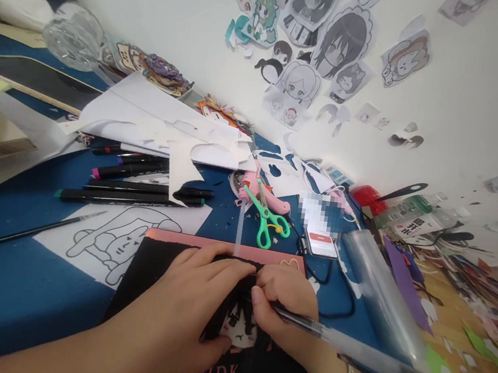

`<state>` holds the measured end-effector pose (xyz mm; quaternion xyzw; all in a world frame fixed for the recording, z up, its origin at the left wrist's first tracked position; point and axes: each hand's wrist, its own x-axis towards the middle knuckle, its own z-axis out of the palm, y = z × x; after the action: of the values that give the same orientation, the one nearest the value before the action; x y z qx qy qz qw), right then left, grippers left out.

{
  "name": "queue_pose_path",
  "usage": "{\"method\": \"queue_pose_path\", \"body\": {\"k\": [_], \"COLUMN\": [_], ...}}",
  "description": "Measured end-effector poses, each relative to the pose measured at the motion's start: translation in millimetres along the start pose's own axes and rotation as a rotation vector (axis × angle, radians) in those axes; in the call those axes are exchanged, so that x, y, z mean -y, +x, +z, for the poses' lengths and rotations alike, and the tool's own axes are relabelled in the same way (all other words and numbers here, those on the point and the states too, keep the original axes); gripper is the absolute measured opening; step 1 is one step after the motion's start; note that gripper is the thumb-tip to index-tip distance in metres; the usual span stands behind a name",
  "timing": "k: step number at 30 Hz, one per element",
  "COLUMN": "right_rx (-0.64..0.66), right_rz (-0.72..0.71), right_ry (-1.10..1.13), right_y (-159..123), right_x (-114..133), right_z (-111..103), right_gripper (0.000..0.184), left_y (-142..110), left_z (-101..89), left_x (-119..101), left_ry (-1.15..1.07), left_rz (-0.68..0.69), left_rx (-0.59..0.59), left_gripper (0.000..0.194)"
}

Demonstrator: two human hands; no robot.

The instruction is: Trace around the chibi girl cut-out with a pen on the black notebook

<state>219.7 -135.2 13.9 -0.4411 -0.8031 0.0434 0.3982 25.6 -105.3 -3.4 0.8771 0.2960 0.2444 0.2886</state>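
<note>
My right hand (287,298) is closed around a pen (348,341) with a clear, dark-ended barrel. The pen slants to the lower right, and its tip is hidden by my fingers. My left hand (189,292) rests on a black board or box (152,259) with a pink edge and the letters "HDK". Its thumb and fingers are apart around a small cartoon face with dark hair (237,329), partly covered by both hands. What lies under the left fingers is hidden. The fingertips of both hands nearly meet above the face.
Green scissors (267,219) and a pink glue gun (255,187) lie beyond the board. A phone (322,242) and a clear plastic roll (385,296) are to the right. Several black markers (132,200), a line drawing (127,238) and a thin brush (26,235) lie left.
</note>
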Motion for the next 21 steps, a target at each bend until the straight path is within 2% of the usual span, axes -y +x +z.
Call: {"method": "queue_pose_path", "body": {"k": [8, 12, 21], "right_rx": [-0.015, -0.001, 0.01], "right_rz": [0.014, -0.023, -0.05], "right_ry": [-0.013, 0.033, 0.074], "right_y": [-0.9, -0.9, -0.8], "right_x": [0.1, -0.6, -0.6], "right_z": [0.1, 0.2, -1.0], "right_gripper": [0.034, 0.033, 0.032], "left_y": [1.3, 1.8, 1.7], "left_z": [-1.9, -2.9, -3.3], "left_x": [0.8, 4.7, 6.3], "left_ry": [0.003, -0.007, 0.017], "left_rz": [0.008, 0.035, 0.076], "left_rx": [0.002, 0.042, 0.051], "left_gripper": [0.066, 0.067, 0.063]}}
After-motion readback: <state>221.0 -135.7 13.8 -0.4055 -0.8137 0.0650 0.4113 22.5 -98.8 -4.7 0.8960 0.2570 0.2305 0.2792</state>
